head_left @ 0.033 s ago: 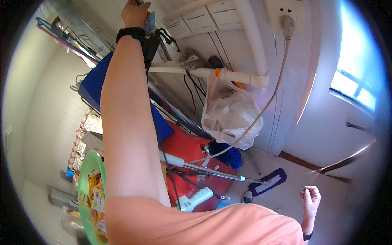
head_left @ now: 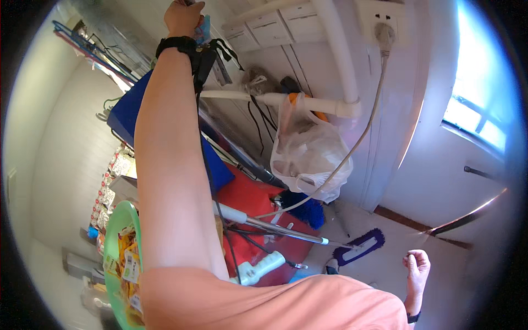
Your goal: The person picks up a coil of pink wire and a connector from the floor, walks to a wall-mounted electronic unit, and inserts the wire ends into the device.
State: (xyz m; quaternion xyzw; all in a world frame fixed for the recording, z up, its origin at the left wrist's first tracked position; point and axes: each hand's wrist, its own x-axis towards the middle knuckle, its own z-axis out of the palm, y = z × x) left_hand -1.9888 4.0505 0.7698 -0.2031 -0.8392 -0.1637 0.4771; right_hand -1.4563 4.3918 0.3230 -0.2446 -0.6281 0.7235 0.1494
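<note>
Using the white plastic bag (head_left: 311, 151), hung on the white pipe (head_left: 341, 108), as reference. Left hand (head_left: 181, 21) is up-left of it, at the top edge of view, fingers closed round a dark object (head_left: 190, 2). Only a bit of that object shows; the frame cuts it, so can't call its long axis or heading. A blue patterned item (head_left: 203, 30) sits right against the same hand; visible part runs roughly up-down, just above the black wristband (head_left: 179, 45).

Right hand (head_left: 417, 264) is low and right of the bag: fingers curled, thumb close to the index. Can't tell if it pinches anything. Nearest thing is the blue-purple flat mop head (head_left: 360, 247), on the floor below the bag, long axis slanting up to the right. Its metal mop pole (head_left: 286, 230) runs below the bag, sloping down-right into the head.

Labels: packets (head_left: 131, 264) in the green basin (head_left: 111, 275), well down-left of the bag, carry white and green labels; print too small to read. Pale cable (head_left: 335, 173) crosses the bag's front, up to the wall plug (head_left: 385, 36).
</note>
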